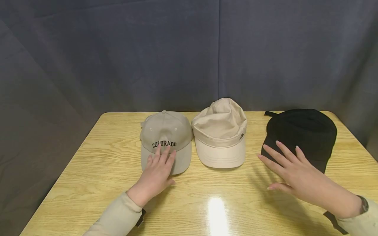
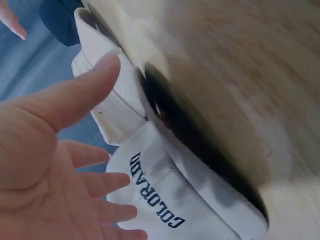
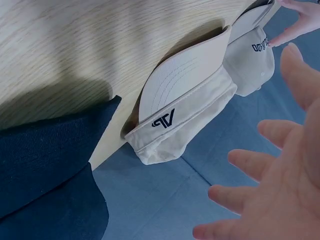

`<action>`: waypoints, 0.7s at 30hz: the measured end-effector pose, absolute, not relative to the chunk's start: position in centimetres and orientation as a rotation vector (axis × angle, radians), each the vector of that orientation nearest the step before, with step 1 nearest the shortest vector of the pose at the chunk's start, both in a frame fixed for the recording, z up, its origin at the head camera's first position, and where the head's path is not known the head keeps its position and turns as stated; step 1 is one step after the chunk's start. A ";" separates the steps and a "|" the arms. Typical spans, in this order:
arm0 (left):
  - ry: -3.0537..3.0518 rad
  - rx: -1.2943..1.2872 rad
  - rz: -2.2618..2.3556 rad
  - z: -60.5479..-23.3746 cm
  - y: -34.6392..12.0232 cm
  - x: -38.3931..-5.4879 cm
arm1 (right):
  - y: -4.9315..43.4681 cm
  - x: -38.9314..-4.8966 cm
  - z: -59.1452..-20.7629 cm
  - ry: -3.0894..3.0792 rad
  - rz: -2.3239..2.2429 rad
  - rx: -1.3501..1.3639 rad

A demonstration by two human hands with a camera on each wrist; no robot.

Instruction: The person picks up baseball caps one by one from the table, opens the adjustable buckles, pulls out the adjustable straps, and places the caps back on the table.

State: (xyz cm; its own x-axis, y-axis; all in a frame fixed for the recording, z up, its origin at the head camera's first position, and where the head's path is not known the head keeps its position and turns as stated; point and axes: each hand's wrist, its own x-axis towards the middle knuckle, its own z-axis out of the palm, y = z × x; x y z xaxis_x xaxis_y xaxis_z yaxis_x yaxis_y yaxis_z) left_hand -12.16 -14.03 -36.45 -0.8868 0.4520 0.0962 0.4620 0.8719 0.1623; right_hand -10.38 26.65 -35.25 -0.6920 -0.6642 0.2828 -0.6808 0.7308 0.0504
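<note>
Gray cap (image 1: 165,126), front left on table (image 1: 97,183), crown up, brim toward the person. Dark COLORADO lettering (image 1: 172,144) arched across its front, small button on top. Beige cap (image 1: 220,127) just beside it, middle of the row: crumpled soft crown, stitched brim, dark logo (image 3: 164,119) on the band. Black cap (image 1: 304,131) at the right, apart from the other two, crown sagging, strap (image 1: 270,113) sticking out at the back.

Left hand (image 1: 155,177) over the gray cap's brim, palm down, fingers straight and slightly apart, thumb out to the side, gripping nothing. Right hand (image 1: 299,178) over the black cap's front edge, fingers spread wide, thumb well out, nothing held. Can't tell whether either hand touches its cap.

Left hand covers part of the gray brim, fingertips over some letters in the head view. Right hand hides part of the black brim; black fabric too dark for detail. Black cap cut off in the right wrist view. Both sleeves (image 1: 116,214) run off frame. Dark curtain (image 1: 159,55) behind.
</note>
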 end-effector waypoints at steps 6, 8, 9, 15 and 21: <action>-2.998 -0.697 -0.290 -37.1 -14.2 -12.4 | 26.7 -10.4 -35.4 -2.643 0.085 1.059; -2.995 -0.693 -0.298 -37.3 -14.3 -12.5 | 26.7 -10.4 -35.5 -2.651 0.083 1.054; -2.993 -0.692 -0.301 -37.4 -14.3 -12.6 | 26.8 -10.3 -35.5 -2.657 0.086 1.052; -2.965 -0.686 -0.279 -38.0 -14.5 -12.8 | 26.7 -10.3 -35.6 -2.664 0.096 1.057; -2.878 -0.708 -0.241 -38.5 -14.8 -12.7 | 26.6 -10.3 -35.7 -2.642 0.087 1.066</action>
State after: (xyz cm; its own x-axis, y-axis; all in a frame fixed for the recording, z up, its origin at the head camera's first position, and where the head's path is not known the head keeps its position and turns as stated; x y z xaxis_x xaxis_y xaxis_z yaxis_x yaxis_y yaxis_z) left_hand -12.72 -14.79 -38.45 -0.8735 0.4440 0.1997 0.4710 0.8745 0.1158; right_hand -10.30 26.61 -35.68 -0.6840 -0.6700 0.2883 -0.6875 0.7243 0.0519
